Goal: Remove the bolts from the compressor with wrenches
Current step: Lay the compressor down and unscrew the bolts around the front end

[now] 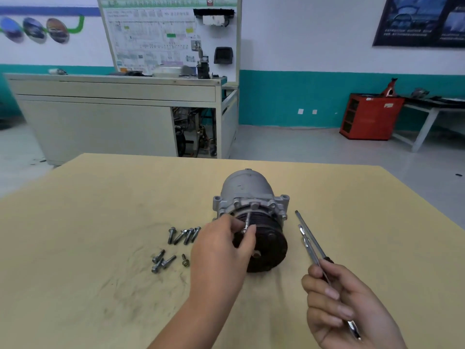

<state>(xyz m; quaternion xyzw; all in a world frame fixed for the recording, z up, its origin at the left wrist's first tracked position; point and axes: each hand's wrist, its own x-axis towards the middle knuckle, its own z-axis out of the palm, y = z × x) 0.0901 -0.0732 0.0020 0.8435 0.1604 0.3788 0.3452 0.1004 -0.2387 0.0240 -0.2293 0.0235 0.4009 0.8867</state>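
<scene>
Pinching a bolt [247, 221] between thumb and forefinger, the left fingers [236, 224] hold it at the top front of the compressor [247, 190], just above the black pulley [266, 245]. The left hand [221, 250] covers the pulley's left side. The right fingers [327, 292] are curled round a wrench [306, 243], whose shaft runs up and left from the right hand [349, 308] toward the compressor. A second slim tool [311, 234] lies alongside it, and I cannot tell whether it is held too. The compressor lies on its side mid-tabletop [100, 210], pulley toward the camera. Left of it, loose bolts [183, 235] lie in two clusters on the tabletop, apart from the housing.
</scene>
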